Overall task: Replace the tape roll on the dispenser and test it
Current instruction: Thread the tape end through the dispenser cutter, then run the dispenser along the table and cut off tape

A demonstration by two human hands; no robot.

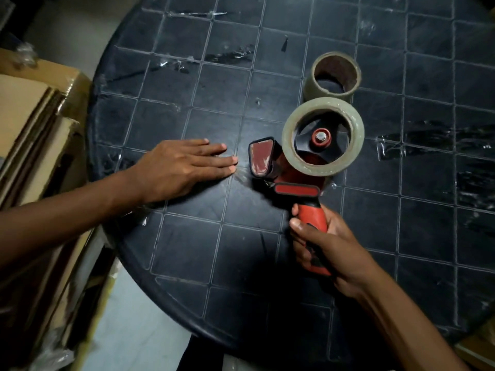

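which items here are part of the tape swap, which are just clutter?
In the job: tape dispenser, tape roll mounted on it, spent roll, right hand gripping the handle, left hand flat on the table.
Lying about: cardboard boxes, old tape strips.

No legible text, label or number anywhere.

One head-worn wide-angle view looks steeply down and forward onto the round dark bench [187,250], close enough that both forearms enter from the lower edge. Beyond the fingers [222,159] the benchtop fills the frame; left of them, floor and cardboard boxes [32,108] show.
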